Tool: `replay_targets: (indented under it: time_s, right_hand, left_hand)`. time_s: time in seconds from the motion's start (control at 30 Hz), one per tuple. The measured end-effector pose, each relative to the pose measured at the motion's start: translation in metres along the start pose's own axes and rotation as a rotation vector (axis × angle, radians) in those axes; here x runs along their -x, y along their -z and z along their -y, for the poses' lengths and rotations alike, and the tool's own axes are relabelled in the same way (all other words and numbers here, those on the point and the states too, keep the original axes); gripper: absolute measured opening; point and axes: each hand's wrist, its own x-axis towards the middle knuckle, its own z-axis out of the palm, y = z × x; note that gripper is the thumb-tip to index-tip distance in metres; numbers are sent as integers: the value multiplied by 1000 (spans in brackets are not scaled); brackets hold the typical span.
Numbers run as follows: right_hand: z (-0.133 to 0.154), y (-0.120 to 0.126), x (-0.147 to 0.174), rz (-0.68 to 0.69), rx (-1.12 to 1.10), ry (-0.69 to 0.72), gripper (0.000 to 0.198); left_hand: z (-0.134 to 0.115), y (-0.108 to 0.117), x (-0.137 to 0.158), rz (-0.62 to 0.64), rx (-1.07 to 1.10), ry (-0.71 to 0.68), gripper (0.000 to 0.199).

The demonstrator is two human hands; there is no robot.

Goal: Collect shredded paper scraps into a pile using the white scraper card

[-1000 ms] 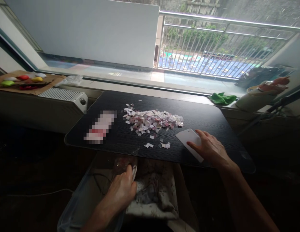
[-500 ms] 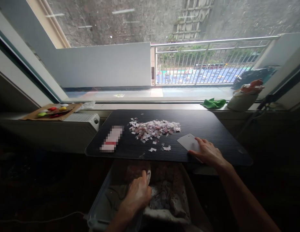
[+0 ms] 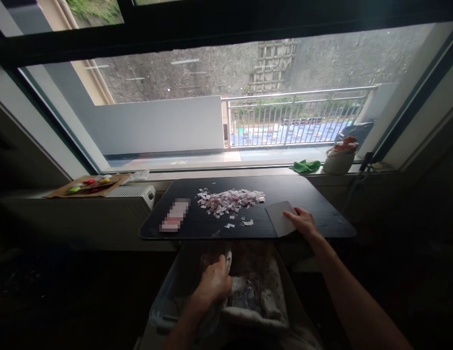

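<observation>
At the right of the dark table [image 3: 306, 194], my right hand [image 3: 302, 221] pinches a thin pale card [image 3: 279, 218], its thumb and fingers on the right edge. The card has a small hole near its top and lies on or just above the tabletop. Left of it spreads a pile of small cut paper pieces [image 3: 233, 200], with a few loose pieces [image 3: 248, 222] in front. Below the table edge, my left hand [image 3: 215, 279] is closed around something; a pale curved edge [image 3: 228, 261] sticks out past the fingers. The rest of that thing is hidden.
A clear plastic box [image 3: 162, 308] is under my left arm, beside spotted pale cloth [image 3: 251, 316]. A blurred-out pink-white strip [image 3: 175, 215] lies at the table's left. A radiator [image 3: 135, 193], a green cloth [image 3: 305, 166] and a pale pot [image 3: 337, 160] line the window.
The view has tilted upward, bringing the dark window frame in. My right hand has turned the card more upright, and more of it shows. My left hand stays closed below the table.
</observation>
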Motion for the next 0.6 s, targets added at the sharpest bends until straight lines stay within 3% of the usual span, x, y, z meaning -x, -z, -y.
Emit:
replay_targets:
  time_s: [0.17, 0.3, 0.4, 0.5, 0.6]
  right_hand:
    - [-6, 11, -2, -193, -123, -44, 39]
    - [-3, 9, -1, -266, -188, -27, 37]
    - [-4, 7, 1, -260, -249, -11, 39]
    - [-10, 10, 4, -167, -431, 49, 49]
    - [-18, 13, 5, -62, -660, 126, 63]
  left_hand:
    - [1, -4, -1, -17, -22, 16, 46]
    - [-1, -6, -5, 2, -54, 30, 52]
    - [1, -12, -10, 17, -39, 34, 58]
    - [5, -21, -23, 55, -50, 25, 64]
    - [11, -28, -39, 204, -35, 132, 66]
